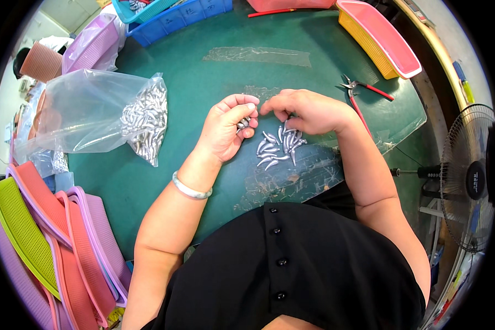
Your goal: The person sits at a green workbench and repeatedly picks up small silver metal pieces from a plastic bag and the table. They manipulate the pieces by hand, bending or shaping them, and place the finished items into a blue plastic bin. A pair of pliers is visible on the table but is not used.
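Small silver fish-shaped pieces point(268, 147) lie in a loose pile on the green table, in front of my body. My left hand point(228, 124) is closed, palm turned up, with several of these silver pieces point(242, 125) showing inside its curled fingers. Thumb and index fingertips of that hand are pressed together. Over the far edge of the pile, my right hand point(313, 111) is closed with bent fingers, its index finger reaching close to the left fingertips. Whatever it pinches is hidden. To the left lies a clear plastic bag point(88, 110) with many more silver pieces point(147, 121) at its right end.
Red-handled pliers point(353, 88) lie open at the right. A yellow and pink basket point(374, 41) stands at the far right, a blue crate point(181, 21) at the far left. Stacked colored baskets point(66, 242) fill the near left. A fan point(474, 179) stands beyond the right edge.
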Tool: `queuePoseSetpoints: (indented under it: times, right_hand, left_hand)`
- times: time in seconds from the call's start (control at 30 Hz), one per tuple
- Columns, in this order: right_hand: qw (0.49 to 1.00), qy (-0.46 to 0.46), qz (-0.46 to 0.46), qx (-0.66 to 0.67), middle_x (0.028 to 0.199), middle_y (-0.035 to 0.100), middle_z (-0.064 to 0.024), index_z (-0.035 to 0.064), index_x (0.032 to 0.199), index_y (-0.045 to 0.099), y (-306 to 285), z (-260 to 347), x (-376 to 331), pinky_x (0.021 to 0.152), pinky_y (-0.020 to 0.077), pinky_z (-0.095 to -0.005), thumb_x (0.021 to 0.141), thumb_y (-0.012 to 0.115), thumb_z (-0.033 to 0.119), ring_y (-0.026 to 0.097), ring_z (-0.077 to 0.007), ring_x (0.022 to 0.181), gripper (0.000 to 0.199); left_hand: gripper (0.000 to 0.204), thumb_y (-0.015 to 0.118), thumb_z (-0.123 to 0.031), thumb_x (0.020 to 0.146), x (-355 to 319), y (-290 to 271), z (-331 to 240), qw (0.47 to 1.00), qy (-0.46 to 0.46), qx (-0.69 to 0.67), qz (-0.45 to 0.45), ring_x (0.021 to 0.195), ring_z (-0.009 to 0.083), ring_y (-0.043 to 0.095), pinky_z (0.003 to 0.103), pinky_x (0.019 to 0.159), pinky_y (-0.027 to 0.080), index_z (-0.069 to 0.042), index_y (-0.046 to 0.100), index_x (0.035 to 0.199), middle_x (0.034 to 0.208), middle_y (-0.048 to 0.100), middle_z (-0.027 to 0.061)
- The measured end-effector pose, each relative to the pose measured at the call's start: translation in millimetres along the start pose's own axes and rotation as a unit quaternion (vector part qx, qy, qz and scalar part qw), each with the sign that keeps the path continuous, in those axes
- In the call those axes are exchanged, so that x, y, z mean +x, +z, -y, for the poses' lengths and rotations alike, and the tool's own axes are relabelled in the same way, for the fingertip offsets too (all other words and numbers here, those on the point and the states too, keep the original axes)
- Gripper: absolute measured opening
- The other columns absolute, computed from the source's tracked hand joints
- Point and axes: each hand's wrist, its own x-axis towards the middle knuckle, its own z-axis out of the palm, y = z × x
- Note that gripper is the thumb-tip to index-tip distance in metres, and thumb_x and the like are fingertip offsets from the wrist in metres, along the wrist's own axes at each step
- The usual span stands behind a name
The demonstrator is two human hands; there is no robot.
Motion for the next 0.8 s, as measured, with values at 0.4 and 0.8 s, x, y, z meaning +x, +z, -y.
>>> queuePoseSetpoints:
  times: [0.4,0.8]
  right_hand:
    - [0.922,-0.056,-0.226,0.311,0.079,0.046,0.0019,0.0005,0.109,0.05,17.2,4.9,10.7,0.072,0.0407,-0.0214,0.075,0.056,-0.009,0.044,-0.0062,0.074,0.036]
    - [0.937,-0.059,-0.205,0.275,0.082,0.05,-0.0007,0.0023,0.116,0.045,22.7,4.1,15.6,0.072,0.0429,-0.0241,0.071,0.063,-0.005,0.049,-0.0097,0.078,0.049]
  left_hand:
    - [0.013,0.065,-0.003,0.079,-3.8,7.9,10.4,0.996,0.074,0.055,0.017,0.055,0.0046,0.048,0.016,0.044,0.035,-0.005,0.057,0.089,0.071,0.055,-0.0001]
    - [0.008,0.066,0.0,0.076,-3.8,10.6,15.6,0.818,0.414,0.398,-0.034,0.063,0.0065,0.046,0.019,0.055,0.037,-0.003,0.061,0.082,0.073,0.055,-0.0009]
